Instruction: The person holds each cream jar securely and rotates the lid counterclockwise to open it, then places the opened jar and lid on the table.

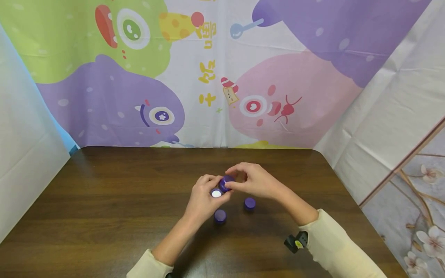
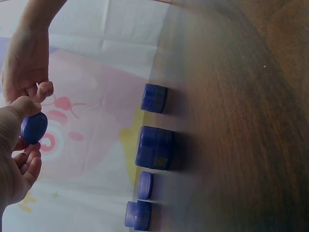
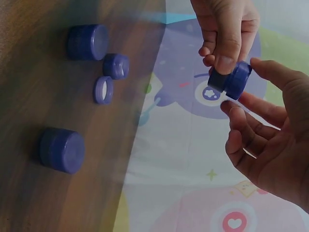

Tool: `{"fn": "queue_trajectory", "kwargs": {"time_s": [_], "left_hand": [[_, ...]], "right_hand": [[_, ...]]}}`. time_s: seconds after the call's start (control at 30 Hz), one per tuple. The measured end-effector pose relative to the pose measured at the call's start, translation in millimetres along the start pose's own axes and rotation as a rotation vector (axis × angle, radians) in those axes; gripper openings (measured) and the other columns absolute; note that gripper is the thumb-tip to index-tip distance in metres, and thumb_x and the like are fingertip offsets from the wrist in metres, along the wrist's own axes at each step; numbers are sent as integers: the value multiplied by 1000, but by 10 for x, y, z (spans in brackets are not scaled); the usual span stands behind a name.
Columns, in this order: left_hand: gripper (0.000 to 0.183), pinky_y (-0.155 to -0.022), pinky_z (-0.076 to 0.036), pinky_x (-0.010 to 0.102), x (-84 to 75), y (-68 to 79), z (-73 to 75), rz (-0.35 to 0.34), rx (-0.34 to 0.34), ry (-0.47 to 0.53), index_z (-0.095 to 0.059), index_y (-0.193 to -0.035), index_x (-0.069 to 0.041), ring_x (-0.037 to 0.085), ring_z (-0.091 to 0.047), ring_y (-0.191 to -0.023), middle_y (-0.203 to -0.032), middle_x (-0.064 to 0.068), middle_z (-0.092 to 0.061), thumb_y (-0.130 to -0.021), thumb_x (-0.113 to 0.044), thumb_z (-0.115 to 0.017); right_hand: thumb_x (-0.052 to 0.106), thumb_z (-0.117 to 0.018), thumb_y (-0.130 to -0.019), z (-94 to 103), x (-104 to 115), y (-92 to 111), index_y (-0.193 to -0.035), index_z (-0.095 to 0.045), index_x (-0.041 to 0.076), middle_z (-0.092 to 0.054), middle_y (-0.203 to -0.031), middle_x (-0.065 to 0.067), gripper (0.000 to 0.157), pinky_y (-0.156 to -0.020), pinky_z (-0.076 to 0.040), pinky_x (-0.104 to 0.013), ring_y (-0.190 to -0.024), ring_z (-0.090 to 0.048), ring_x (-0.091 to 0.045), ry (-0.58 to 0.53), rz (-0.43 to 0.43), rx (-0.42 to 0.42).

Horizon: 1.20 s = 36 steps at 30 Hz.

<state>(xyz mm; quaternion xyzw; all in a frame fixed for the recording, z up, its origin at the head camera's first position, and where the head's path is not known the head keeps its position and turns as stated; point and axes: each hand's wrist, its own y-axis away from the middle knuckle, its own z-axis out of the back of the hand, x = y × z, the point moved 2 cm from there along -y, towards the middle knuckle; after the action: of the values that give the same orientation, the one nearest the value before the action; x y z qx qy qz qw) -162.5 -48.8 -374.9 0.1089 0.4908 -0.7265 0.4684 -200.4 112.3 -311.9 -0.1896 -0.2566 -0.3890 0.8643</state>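
Note:
A small purple screw-top jar is held in the air between both hands. My left hand grips its body, the thumb lying along the side. The thumb and a finger of my right hand pinch the jar's wider lid at its edge; the other fingers are loosely bent. In the left wrist view the lid's round purple top faces the camera. Below the hands, a loose lid with a white inside stands beside a small uncapped jar on the table.
Two capped purple jars stand on the brown wooden table: one below the right hand, another nearer the person. A cartoon-printed cloth hangs behind the table. A small black device is at the right sleeve.

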Motion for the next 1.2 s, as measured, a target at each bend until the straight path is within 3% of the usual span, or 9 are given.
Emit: {"fn": "queue_trajectory", "kwargs": {"time_s": [0.23,0.33,0.57,0.8,1.0,1.2], "left_hand": [[35,-69,-49,31,0,0,9,-19,-10,-16,-71,-98,-2,20,-57,-83,-88,7,-65,-69,-19,-80],[37,-69,-49,31,5,6,9,-18,-15,-19,-71,-99,0,20,-57,-83,-88,8,-65,-68,-19,-80],[32,-69,-49,30,10,4,11,-11,-6,-11,-72,-96,-4,19,-56,-83,-89,6,-65,-69,-19,-80],[35,-67,-48,29,13,11,9,-23,-18,3,-71,-98,-1,19,-56,-82,-88,7,-65,-69,-19,-81],[34,-68,-49,29,17,12,10,-20,-12,1,-71,-98,-2,19,-56,-83,-89,7,-65,-68,-17,-80],[31,-69,-49,30,29,1,6,-16,-7,7,-72,-96,-5,19,-56,-83,-89,6,-65,-69,-19,-80]], "right_hand": [[15,-70,-80,2,6,-3,-115,-63,14,-58,-95,1,36,-58,-44,-21,-67,-49,-7,16,42,73],[16,-70,-81,3,16,2,-119,-61,15,-56,-100,1,39,-58,-45,-21,-67,-49,-8,8,52,94],[26,-73,-81,2,10,-5,-115,-62,12,-62,-100,1,38,-60,-44,-21,-68,-49,-7,30,32,35],[14,-71,-80,-6,0,-16,-117,-62,14,-57,-98,0,38,-58,-45,-21,-67,-50,-8,20,57,94],[22,-73,-81,2,7,-8,-123,-58,12,-58,-105,0,46,-59,-45,-21,-67,-50,-8,15,66,79],[23,-72,-82,5,5,-14,-114,-63,12,-61,-97,1,35,-58,-43,-20,-67,-48,-7,15,36,50]]}}
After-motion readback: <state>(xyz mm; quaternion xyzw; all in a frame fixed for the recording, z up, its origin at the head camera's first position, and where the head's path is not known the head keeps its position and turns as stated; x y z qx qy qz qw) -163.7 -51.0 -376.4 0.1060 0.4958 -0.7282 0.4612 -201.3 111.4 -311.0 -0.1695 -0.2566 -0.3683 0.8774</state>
